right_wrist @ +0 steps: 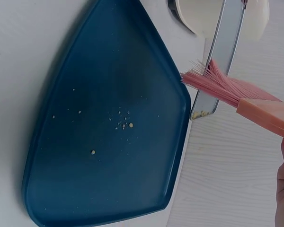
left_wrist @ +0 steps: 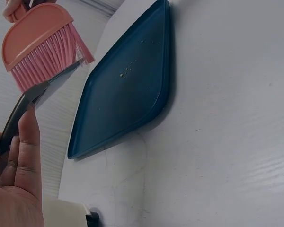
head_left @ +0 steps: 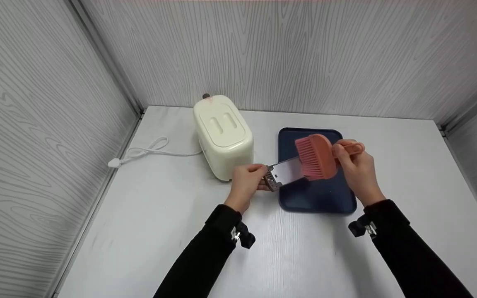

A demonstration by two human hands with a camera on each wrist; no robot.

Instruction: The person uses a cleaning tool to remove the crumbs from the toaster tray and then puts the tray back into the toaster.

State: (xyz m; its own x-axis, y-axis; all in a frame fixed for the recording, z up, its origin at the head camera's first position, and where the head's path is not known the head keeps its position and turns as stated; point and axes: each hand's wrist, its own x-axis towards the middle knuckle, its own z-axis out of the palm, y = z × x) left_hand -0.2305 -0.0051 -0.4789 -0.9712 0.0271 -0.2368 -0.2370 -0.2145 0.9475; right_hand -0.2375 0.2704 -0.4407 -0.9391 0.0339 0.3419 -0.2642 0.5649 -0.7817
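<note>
My left hand (head_left: 246,183) grips the dark end of a thin metal crumb tray (head_left: 289,170), holding it above the dark blue tray (head_left: 317,200). In my right hand (head_left: 356,171) is the handle of an orange hand brush (head_left: 323,157) with pink bristles (left_wrist: 42,61). The bristles touch the crumb tray's metal surface, as the right wrist view shows. Yellowish crumbs (right_wrist: 201,114) lie at that tray's far end. More crumbs (right_wrist: 124,125) are scattered over the blue tray on the table.
A cream toaster (head_left: 224,128) stands left of the blue tray, close by my left hand. Its white cord (head_left: 172,154) runs left across the table to a plug (head_left: 114,162). Grey wood-grain panels (head_left: 263,54) wall in the white table (head_left: 147,231) behind and at both sides.
</note>
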